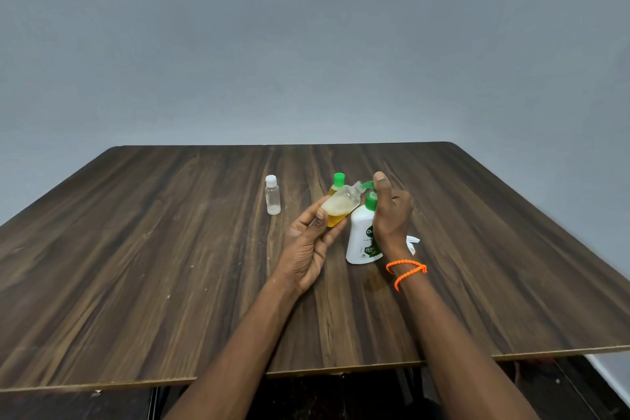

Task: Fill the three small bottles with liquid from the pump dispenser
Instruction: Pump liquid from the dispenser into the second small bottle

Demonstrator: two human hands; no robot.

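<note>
My left hand [312, 242] grips a small clear bottle [341, 206], uncapped and tilted, with yellow liquid in its lower part. Its open neck points at the green spout of the white pump dispenser [361, 239]. My right hand [392, 211] wraps the dispenser's neck from the right, thumb on top of the green pump head. Behind the held bottle stands a second small bottle [336, 185] with a green cap and yellow liquid. A third small bottle [272, 195], clear with a white cap, stands upright to the left.
All of this sits on a dark wooden table [170, 249], whose near edge runs across the bottom of the view. A small white object [413, 242], maybe a cap, lies right of the dispenser behind my wrist. A grey wall rises behind the table.
</note>
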